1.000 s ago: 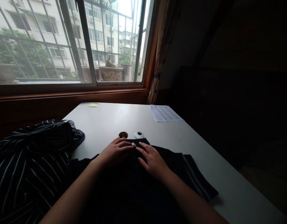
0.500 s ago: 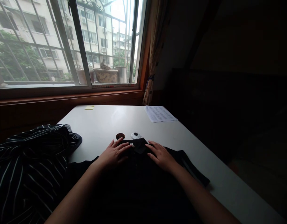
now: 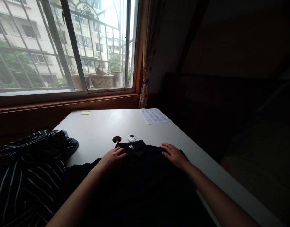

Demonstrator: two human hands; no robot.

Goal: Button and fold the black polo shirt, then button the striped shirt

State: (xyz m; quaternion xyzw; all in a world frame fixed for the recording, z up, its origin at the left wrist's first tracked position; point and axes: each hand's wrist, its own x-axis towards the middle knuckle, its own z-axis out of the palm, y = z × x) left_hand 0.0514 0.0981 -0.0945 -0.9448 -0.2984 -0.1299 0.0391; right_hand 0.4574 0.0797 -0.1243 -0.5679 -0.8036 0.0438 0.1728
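A black collared shirt lies spread on the white table, collar away from me, with a small white label inside the neck. My left hand is at the left side of the collar, its fingers bent together on the cloth. Toward the shirt's right shoulder, my right hand rests with fingers stretched out and slightly apart. Dark cloth makes the shirt's lower part hard to make out.
A dark striped garment is heaped at the left. Beyond the collar are a round table hole and a white round cover. Printed sheets and a yellow note lie on the table near its far edge.
My right hand has slid right from the collar to the shoulder. My left hand's fingers have drawn in beside the collar. The view has shifted slightly to the right.
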